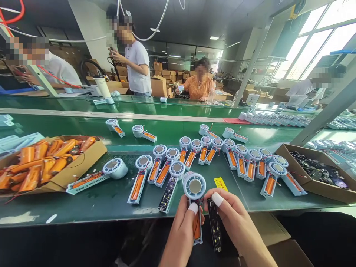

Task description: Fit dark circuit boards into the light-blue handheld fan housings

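In my left hand [185, 222] is a light-blue handheld fan housing [194, 187], its round head up and an orange battery [197, 226] lying in its open handle. The left thumb, wearing a white finger cot, presses on the handle. My right hand [232, 218] pinches the top of a narrow black circuit board [215, 228] between thumb and fingers, just right of the housing. Thin wires run near the top of both parts. Just left of my hands, another fan housing [177, 168] lies on the bench with a black board fitted in its handle.
Several similar fan housings [141, 181] lie in rows across the green bench [105, 207]. A cardboard box of orange batteries [91, 152] stands left; a box of black circuit boards [283, 152] stands right. A yellow label [220, 184] lies nearby. Several co-workers sit or stand across the line.
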The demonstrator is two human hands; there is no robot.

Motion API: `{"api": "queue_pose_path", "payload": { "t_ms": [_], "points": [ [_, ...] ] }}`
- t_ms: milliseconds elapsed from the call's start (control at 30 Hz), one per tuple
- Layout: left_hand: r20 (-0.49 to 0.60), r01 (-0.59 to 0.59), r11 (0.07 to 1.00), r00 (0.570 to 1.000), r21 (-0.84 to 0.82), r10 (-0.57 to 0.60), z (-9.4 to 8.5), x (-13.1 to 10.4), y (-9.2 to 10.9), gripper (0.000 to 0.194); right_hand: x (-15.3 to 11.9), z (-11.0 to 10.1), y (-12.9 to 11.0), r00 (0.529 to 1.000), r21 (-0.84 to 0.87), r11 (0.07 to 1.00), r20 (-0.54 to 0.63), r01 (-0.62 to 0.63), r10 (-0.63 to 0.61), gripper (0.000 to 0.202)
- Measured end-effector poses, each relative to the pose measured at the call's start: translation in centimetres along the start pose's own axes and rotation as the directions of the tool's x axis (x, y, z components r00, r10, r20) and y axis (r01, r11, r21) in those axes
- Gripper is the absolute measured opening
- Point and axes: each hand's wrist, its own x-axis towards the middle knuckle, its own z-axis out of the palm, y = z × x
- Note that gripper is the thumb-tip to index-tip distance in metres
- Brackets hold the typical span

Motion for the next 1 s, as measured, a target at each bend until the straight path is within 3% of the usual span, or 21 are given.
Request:
{"api": "queue_pose_path", "payload": {
  "t_ms": [100, 200, 300, 367, 433, 533, 633, 700, 800, 900, 1000],
  "points": [
    [0.119, -0.055, 0.997, 0.991, -0.048, 0.060, 0.0, -0.1, 0.6, 0.048, 0.1, 0.0, 0.1, 1.000, 0.060, 0.998, 0.008, 0.002, -0.003, 0.029],
    [0.185, -0.140, 0.990, 0.973, 0.004, 0.137, -0.1, -0.2, 1.1, 0.048, 0.2, 0.0, 0.1, 0.996, -0.029, 0.998, 0.067, 0.054, -0.052, 0.027],
    [0.131, -0.224, 0.964, 0.970, 0.143, 0.206, -0.4, -0.1, 0.9, 0.045, 0.5, 0.1, 0.0, 0.990, -0.232, 0.963, 0.074, 0.136, -0.122, 0.026],
    [0.061, -0.247, 0.948, 0.969, 0.201, 0.240, -0.7, 0.2, 0.6, 0.046, 0.8, 0.0, -0.1, 0.983, -0.420, 0.890, 0.033, 0.178, -0.181, 0.028],
    [-0.023, -0.239, 0.944, 0.968, 0.226, 0.251, -0.9, 0.4, 0.3, 0.050, 1.1, -0.1, -0.1, 0.965, -0.631, 0.749, -0.002, 0.202, -0.262, 0.026],
    [-0.089, -0.250, 0.937, 0.956, 0.243, 0.278, -1.0, 0.7, 0.1, 0.054, 1.3, -0.3, -0.6, 0.939, -0.885, 0.406, 0.090, 0.228, -0.331, 0.018],
    [-0.116, -0.232, 0.940, 0.957, 0.251, 0.267, -1.1, 0.6, 0.1, 0.056, 1.2, -0.2, -1.9, 0.955, -0.963, 0.104, 0.227, 0.250, -0.190, 0.024],
    [-0.132, -0.195, 0.950, 0.964, 0.244, 0.232, -1.2, 0.4, 0.4, 0.055, 0.9, -0.1, -2.9, 0.956, -0.957, 0.011, 0.290, 0.291, -0.044, 0.026],
    [-0.144, -0.174, 0.961, 0.968, 0.214, 0.207, -1.2, -0.2, 1.1, 0.050, 0.3, 0.3, -4.2, 0.901, -0.909, 0.067, 0.417, 0.412, 0.117, 0.023],
    [-0.099, -0.153, 0.976, 0.980, 0.154, 0.170, -1.0, -0.9, 2.0, 0.046, 0.0, 0.7, -4.2, 0.854, -0.849, 0.270, 0.502, 0.455, 0.139, 0.032],
    [-0.063, -0.121, 0.989, 0.990, 0.088, 0.127, -0.6, -1.1, 2.3, 0.045, 0.0, 1.2, -3.1, 0.878, -0.766, 0.532, 0.471, 0.362, 0.081, 0.041]
  ]
}}
